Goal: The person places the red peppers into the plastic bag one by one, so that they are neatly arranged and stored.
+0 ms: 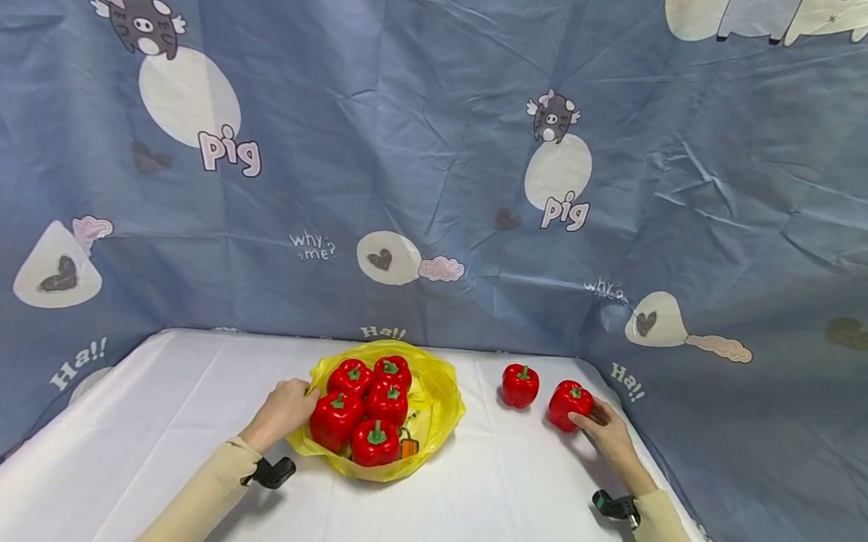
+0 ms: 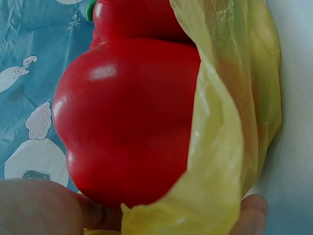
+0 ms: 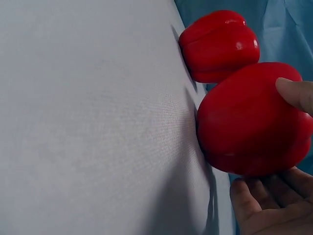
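My left hand (image 1: pixel 281 412) grips the left rim of a yellow plastic bag (image 1: pixel 447 392), which lies spread open on the table. Inside sit several red bell peppers (image 1: pixel 335 421) with green stems. Up close in the left wrist view, the bag's edge (image 2: pixel 217 147) folds along a large red pepper (image 2: pixel 127 117), the thumb on one side and a fingertip on the other. My right hand (image 1: pixel 608 439) holds another red bell pepper (image 1: pixel 568 402) at the right, its thumb on the near side and fingers behind. In the right wrist view this pepper (image 3: pixel 249 122) stands close over the white cloth.
A loose red bell pepper (image 1: pixel 520 386) stands on the white tablecloth (image 1: pixel 495 490), between the bag and my right hand. Behind and to the right, a blue printed curtain (image 1: pixel 427 138) borders the table's edges.
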### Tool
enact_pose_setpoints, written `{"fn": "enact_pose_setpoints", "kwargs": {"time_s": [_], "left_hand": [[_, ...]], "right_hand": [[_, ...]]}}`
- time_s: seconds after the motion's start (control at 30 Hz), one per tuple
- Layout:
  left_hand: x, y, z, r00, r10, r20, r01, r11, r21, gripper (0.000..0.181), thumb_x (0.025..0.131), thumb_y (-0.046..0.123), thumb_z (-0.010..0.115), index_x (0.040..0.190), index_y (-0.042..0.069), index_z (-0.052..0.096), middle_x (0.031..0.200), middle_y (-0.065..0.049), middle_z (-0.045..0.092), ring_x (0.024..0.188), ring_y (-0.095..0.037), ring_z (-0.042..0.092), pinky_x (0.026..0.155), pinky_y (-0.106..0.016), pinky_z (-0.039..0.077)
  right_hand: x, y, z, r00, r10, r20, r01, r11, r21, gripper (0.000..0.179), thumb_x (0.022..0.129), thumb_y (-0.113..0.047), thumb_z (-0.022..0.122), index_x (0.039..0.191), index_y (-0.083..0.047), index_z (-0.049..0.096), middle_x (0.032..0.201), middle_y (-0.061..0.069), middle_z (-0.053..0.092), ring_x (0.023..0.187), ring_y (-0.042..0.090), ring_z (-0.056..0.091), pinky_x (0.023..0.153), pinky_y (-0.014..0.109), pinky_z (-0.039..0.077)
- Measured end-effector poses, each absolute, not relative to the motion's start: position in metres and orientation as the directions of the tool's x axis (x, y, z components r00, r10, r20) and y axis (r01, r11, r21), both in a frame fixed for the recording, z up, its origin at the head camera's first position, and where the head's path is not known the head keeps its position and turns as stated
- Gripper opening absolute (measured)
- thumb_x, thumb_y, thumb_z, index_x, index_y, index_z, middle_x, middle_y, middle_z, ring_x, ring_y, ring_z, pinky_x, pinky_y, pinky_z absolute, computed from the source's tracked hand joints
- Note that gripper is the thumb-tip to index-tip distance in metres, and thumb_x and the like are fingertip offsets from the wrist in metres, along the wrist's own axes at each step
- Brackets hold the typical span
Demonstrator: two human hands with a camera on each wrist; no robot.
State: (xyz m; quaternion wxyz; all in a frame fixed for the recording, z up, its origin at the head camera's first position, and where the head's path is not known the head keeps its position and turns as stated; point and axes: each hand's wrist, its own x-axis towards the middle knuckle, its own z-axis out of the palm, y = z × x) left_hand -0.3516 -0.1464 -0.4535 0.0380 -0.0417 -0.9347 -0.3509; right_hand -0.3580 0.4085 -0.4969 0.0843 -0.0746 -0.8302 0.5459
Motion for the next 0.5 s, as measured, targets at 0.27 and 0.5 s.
{"fn": "enact_pose_setpoints", "kwargs": {"time_s": [0.27,0.5], "left_hand": [[-0.351,-0.146,-0.454,-0.994,0.056,0.099,0.107,0.745,0.658,0.031,0.097,0.02,0.046,0.073,0.004,0.057,0.059,-0.002,0.04,0.051,-0.015,0.043,0.048,-0.026,0.036],[-0.352,-0.146,-0.454,-0.994,0.051,0.096,0.102,0.745,0.659,0.032,0.097,0.02,0.045,0.074,0.003,0.058,0.059,-0.002,0.04,0.05,-0.014,0.042,0.047,-0.026,0.036]], "right_hand": [[-0.346,0.412,-0.489,-0.974,0.221,0.044,0.055,0.423,-0.905,0.088,0.086,-0.041,0.07,0.15,-0.001,0.024,0.15,0.023,0.034,0.138,0.036,0.036,0.112,0.048,0.032],[-0.338,0.404,-0.468,-0.978,0.196,0.07,0.005,0.358,-0.934,0.084,0.087,-0.04,0.069,0.15,-0.005,0.026,0.15,0.018,0.037,0.133,0.027,0.04,0.099,0.021,0.044]]}}
